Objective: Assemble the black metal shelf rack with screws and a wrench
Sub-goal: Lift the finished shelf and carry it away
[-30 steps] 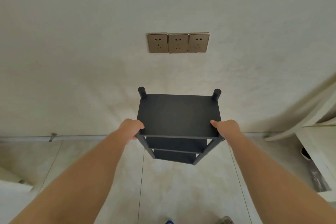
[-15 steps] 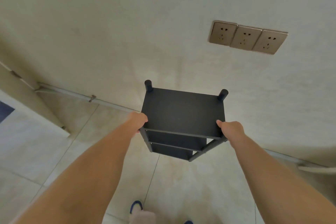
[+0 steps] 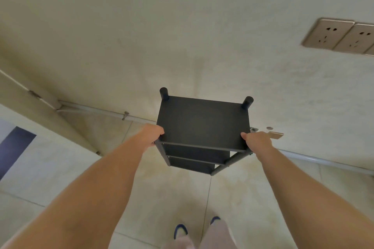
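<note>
- Where the pale plastered wall (image 3: 141, 26) fills the upper half of the view, it meets a tiled floor (image 3: 157, 198) along a thin grey conduit (image 3: 97, 110) clipped at its foot.
- Upright on that floor, close to the wall, stands the black metal shelf rack (image 3: 202, 123), seen from above; two round post tops rise at its far corners.
- Below its flat top board, two lower shelves (image 3: 194, 152) show as stepped dark edges. What lies on them cannot be told, since only their front edges are visible; the top board carries nothing but the hands at its corners.
- Bare forearms reach in from the bottom corners of the view to the rack's near side.
- At the near left corner, the left hand (image 3: 150, 134) has its fingers curled around the post and shelf edge, gripping the rack.
- At the near right corner, the right hand (image 3: 258, 140) grips likewise, thumb lying on the top board and the other fingers wrapped below the edge, out of sight.
- High on the wall to the right is a row of bronze-coloured wall sockets (image 3: 327, 33), cut off by the frame edge.
- Near the bottom edge, blue-toed shoes (image 3: 180, 230) and pale trouser legs show, well short of the rack.
- Just beyond the right hand, a small metal bracket (image 3: 275, 135) sits low against the wall.
</note>
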